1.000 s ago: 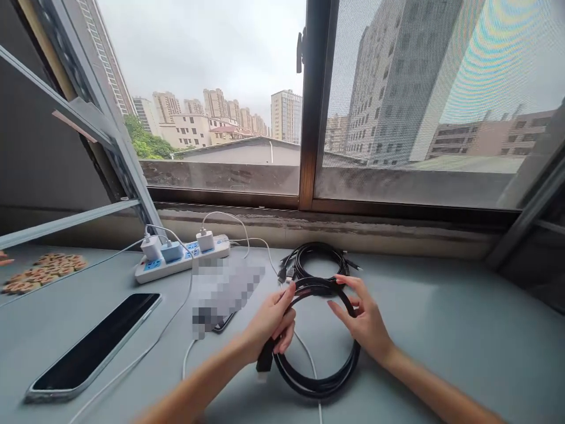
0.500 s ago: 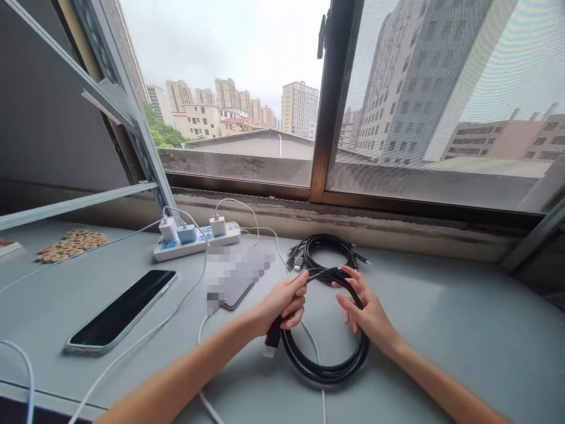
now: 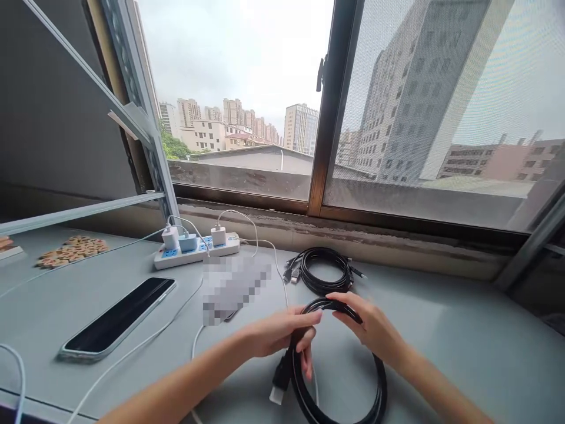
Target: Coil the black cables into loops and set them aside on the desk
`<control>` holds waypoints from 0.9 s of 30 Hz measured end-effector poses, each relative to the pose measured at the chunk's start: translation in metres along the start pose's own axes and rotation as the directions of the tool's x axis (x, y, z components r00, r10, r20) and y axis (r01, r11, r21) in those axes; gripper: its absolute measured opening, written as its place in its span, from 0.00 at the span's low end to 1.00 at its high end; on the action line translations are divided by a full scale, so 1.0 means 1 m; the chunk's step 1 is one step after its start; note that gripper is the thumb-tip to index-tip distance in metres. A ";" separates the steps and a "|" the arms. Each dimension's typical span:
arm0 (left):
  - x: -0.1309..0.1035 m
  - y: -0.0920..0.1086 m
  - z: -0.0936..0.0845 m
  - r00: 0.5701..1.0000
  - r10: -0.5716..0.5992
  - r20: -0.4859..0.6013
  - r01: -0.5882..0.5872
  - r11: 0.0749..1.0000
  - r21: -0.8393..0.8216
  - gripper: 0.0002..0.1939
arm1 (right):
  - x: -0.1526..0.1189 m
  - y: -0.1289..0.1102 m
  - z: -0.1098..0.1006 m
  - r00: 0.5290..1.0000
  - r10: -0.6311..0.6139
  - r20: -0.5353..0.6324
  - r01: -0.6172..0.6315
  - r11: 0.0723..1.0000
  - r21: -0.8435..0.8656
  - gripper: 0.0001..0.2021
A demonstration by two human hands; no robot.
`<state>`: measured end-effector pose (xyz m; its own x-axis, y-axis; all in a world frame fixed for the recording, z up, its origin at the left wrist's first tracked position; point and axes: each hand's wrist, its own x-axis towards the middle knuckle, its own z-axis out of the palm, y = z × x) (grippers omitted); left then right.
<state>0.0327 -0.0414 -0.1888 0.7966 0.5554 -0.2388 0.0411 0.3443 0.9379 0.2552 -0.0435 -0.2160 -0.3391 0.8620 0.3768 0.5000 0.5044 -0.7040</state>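
A coiled black HDMI cable (image 3: 383,383) is held up over the grey table, its loop partly below the bottom of the view. My left hand (image 3: 293,335) is closed around the coil's left side. The cable's connector (image 3: 278,380), with a pale tip, hangs just under that hand. At the top right of the loop, my right hand (image 3: 364,321) grips the strands between thumb and fingers. Behind the hands, a second coil of black cable (image 3: 324,268) lies on the table, with several plugs at its sides.
A white power strip (image 3: 229,244) with chargers stands along the wall below the window. A phone (image 3: 119,318) lies at left, beside white cords. A blurred-out flat object (image 3: 238,288) rests mid-table. A wooden trivet-like mat (image 3: 73,251) is far left, by a metal frame (image 3: 154,153).
Both hands and the coil have come lower and closer to me. My right hand's fingers, spread before, have closed on the top of the loop. The view has tilted slightly upward.
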 end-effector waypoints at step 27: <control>-0.005 0.031 -0.038 0.851 0.074 -0.520 -0.056 0.997 0.049 0.42 | 0.032 0.021 -0.017 0.929 0.227 -0.292 -0.210 0.974 0.091 0.23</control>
<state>0.0071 -0.0048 -0.1678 0.3670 0.8917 -0.2649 0.0258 0.2748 0.9611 0.2685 -0.0041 -0.2088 0.0318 0.9301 0.3660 0.4857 0.3056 -0.8189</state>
